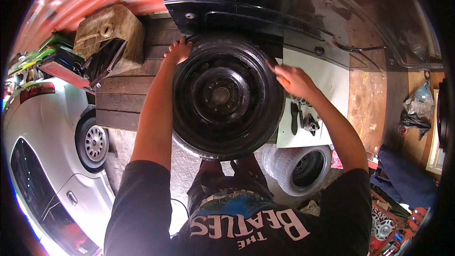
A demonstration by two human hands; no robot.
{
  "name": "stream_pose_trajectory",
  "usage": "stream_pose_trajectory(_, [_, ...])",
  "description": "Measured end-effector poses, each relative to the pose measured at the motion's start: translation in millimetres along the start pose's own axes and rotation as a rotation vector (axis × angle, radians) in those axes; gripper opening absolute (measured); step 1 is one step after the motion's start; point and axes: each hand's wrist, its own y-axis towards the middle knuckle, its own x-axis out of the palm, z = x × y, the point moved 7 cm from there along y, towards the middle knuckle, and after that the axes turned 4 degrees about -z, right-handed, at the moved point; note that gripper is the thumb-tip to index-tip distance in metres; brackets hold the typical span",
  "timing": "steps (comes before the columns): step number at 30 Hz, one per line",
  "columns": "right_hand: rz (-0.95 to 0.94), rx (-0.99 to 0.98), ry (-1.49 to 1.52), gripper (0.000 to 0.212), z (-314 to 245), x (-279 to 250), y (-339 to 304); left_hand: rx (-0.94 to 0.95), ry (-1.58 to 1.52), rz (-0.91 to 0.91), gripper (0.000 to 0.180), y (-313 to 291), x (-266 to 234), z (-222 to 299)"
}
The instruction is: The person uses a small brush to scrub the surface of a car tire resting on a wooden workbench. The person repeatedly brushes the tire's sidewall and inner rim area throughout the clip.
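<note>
A black steel car wheel [221, 96] stands in front of me at the edge of the wooden bench, its round face up toward me. My left hand [179, 51] grips its upper left edge with bent fingers. At the wheel's upper right edge, my right hand [295, 81] is closed around a small tool [271, 63]. Only the tool's dark end shows past my fingers, close against the wheel, so its kind is unclear. Right of the wheel, a dark-handled brush-like tool [294, 118] and small metal parts [311, 124] lie on a white board [327, 78].
Dark planks [121, 99] form the bench top, with a dirty fuel-tank-like container [111, 31] at back left. A black car panel [246, 7] stands behind the wheel. Loose tyres [305, 168] are stacked below right. A silver car [61, 114] is parked left. Plastic bags [419, 102] hang right.
</note>
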Motion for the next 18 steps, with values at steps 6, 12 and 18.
stream_pose_trajectory(6, [-0.614, 0.065, 0.252, 0.021, -63.5, 31.1, -70.4, 0.000, -0.006, 0.003, 0.068, 3.9, 2.6, 2.5])
stream_pose_trajectory(12, [-0.704, -0.064, 0.303, 0.017, -17.4, 46.3, -25.3, 0.003, -0.022, -0.001, 0.067, -10.5, -5.1, 14.8])
stream_pose_trajectory(18, [-0.338, -0.131, 0.037, 0.024, -8.6, -21.2, 97.4, -0.002, -0.004, 0.026, 0.067, -12.0, -6.6, 7.1])
